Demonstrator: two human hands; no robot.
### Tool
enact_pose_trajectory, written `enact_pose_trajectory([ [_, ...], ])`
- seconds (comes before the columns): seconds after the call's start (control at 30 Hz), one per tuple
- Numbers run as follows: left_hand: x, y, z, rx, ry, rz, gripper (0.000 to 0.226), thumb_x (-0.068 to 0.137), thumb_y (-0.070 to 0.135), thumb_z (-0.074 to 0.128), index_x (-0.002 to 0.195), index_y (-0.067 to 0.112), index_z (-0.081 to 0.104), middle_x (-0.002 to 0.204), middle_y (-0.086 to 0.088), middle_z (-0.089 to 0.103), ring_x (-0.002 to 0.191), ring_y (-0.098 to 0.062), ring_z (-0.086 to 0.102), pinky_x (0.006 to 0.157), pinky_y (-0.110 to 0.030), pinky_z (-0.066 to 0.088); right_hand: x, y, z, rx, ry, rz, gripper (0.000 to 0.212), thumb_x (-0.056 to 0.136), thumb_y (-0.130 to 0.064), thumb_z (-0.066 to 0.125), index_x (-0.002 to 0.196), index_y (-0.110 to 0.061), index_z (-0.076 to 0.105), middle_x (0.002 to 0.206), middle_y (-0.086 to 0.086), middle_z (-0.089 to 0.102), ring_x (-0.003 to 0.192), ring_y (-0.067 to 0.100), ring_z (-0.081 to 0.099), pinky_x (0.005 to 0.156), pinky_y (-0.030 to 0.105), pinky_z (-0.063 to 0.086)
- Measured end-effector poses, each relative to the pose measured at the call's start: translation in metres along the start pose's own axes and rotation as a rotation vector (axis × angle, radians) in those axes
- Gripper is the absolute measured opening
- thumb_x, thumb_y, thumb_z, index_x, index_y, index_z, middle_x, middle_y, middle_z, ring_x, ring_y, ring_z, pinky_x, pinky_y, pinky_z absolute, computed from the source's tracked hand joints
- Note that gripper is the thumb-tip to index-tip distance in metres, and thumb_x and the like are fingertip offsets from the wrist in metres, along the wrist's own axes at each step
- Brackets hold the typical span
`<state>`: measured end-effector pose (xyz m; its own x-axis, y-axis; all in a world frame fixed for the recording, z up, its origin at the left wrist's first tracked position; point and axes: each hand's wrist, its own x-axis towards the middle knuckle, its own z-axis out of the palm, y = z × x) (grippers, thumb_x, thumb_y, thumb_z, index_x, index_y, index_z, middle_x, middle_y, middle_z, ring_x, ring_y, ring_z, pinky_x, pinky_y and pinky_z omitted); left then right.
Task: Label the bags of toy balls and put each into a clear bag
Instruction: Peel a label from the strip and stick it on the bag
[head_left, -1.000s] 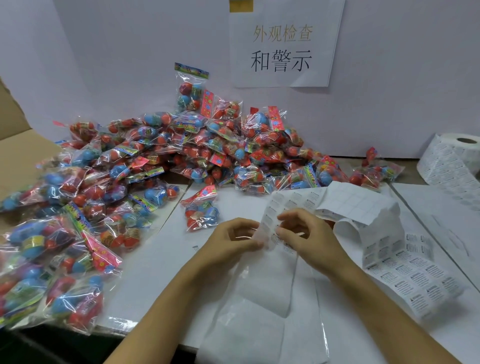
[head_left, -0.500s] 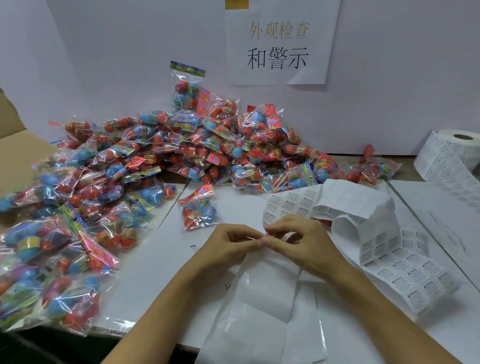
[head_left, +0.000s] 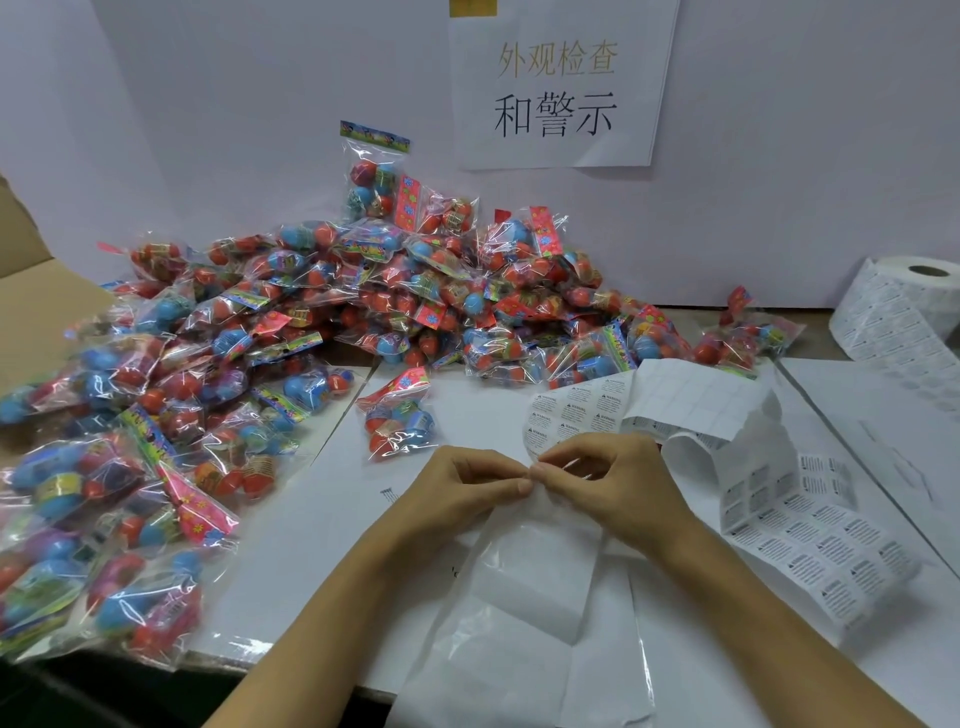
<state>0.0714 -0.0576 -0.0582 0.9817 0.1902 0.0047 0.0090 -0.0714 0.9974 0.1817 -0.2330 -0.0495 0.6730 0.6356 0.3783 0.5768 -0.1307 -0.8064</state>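
Lying nearest on the white desk (head_left: 322, 525), a stack of clear bags (head_left: 524, 613) is seen, its top edge pinched between the fingertips of the left hand (head_left: 467, 493) and the right hand (head_left: 613, 483), both grips narrow and meeting at that edge. A strip of warning labels (head_left: 810, 545) is draped just right of the hands. One bag of toy balls (head_left: 397, 415) lies apart beyond the left hand. Farther back, a heap of such bags (head_left: 363, 291) is piled against the wall, with a label roll (head_left: 904, 306) at far right.
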Motion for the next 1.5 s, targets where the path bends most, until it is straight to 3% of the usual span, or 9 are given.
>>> enact_pose_trajectory([
  [0.43,0.003,-0.001,0.0,0.076,0.023,-0.009,0.018,0.093,0.009,0.073,0.11,0.007,0.078,0.101,-0.011,0.079,0.096,-0.025,0.075,0.086,-0.036,0.062,-0.002,-0.006,0.001,-0.057,-0.001,-0.023,0.008,0.082,-0.008,0.078,0.08,-0.015,0.082,0.07,-0.01,0.075,0.067,0.006,0.069,0.066,0.022,0.057],
  [0.53,0.004,-0.002,0.0,0.06,0.068,-0.002,0.038,0.087,0.005,0.079,0.12,0.024,0.071,0.105,-0.006,0.076,0.092,-0.026,0.074,0.086,-0.045,0.061,0.0,-0.004,0.001,-0.03,0.011,0.024,0.01,0.082,-0.007,0.076,0.077,-0.014,0.081,0.068,-0.008,0.074,0.064,0.011,0.069,0.066,0.029,0.058],
  [0.7,0.004,-0.003,-0.002,0.036,0.091,0.029,0.066,0.087,-0.002,0.075,0.133,0.043,0.059,0.12,-0.006,0.067,0.09,-0.025,0.073,0.073,-0.027,0.056,0.006,0.001,-0.003,0.121,0.082,0.182,0.017,0.084,-0.005,0.074,0.073,-0.017,0.079,0.067,-0.001,0.075,0.063,0.019,0.073,0.056,0.034,0.059],
  [0.83,0.002,0.0,0.001,0.114,0.118,0.056,0.057,0.085,0.004,0.08,0.126,0.041,0.064,0.134,0.003,0.058,0.106,-0.008,0.068,0.093,-0.025,0.055,0.012,0.006,-0.012,0.268,0.313,0.274,0.018,0.088,-0.008,0.071,0.076,-0.019,0.076,0.07,0.002,0.075,0.067,0.021,0.075,0.052,0.028,0.055],
  [0.93,0.002,0.003,0.002,0.217,0.21,0.119,0.028,0.088,0.017,0.081,0.112,0.03,0.075,0.136,0.006,0.056,0.125,-0.005,0.058,0.106,-0.024,0.047,0.008,0.004,-0.009,0.215,0.313,0.221,0.018,0.088,-0.009,0.072,0.076,-0.023,0.076,0.07,-0.002,0.075,0.066,0.018,0.074,0.051,0.024,0.055],
  [1.17,0.0,0.005,0.004,0.132,0.136,0.179,0.011,0.095,0.015,0.072,0.097,0.021,0.081,0.096,0.0,0.078,0.095,-0.014,0.072,0.082,-0.024,0.054,-0.005,-0.01,0.014,0.017,0.087,-0.012,0.008,0.085,-0.008,0.077,0.081,-0.014,0.079,0.074,-0.007,0.074,0.069,0.014,0.071,0.061,0.043,0.057],
  [1.27,0.0,0.006,0.004,0.1,0.11,0.178,0.016,0.094,0.022,0.071,0.103,0.012,0.081,0.095,-0.007,0.078,0.096,-0.022,0.073,0.086,-0.03,0.057,-0.006,-0.011,0.012,0.025,0.065,-0.023,0.004,0.083,-0.016,0.08,0.081,-0.018,0.078,0.075,-0.009,0.074,0.072,0.012,0.07,0.058,0.033,0.054],
  [1.37,-0.001,0.006,0.003,0.047,0.095,0.182,0.018,0.095,0.02,0.07,0.105,0.009,0.08,0.099,-0.011,0.078,0.1,-0.027,0.073,0.086,-0.031,0.059,-0.005,-0.01,0.012,0.032,0.092,0.008,0.022,0.077,-0.04,0.082,0.082,-0.021,0.071,0.076,-0.009,0.071,0.075,0.01,0.067,0.058,0.014,0.046],
  [1.5,0.001,0.005,0.001,-0.043,0.082,0.169,0.023,0.092,0.025,0.069,0.102,0.008,0.081,0.103,-0.014,0.077,0.1,-0.029,0.072,0.083,-0.033,0.058,-0.002,-0.008,0.012,0.087,0.052,0.105,0.036,0.071,-0.054,0.079,0.09,-0.024,0.07,0.089,-0.009,0.07,0.083,0.006,0.067,0.064,0.014,0.048],
])
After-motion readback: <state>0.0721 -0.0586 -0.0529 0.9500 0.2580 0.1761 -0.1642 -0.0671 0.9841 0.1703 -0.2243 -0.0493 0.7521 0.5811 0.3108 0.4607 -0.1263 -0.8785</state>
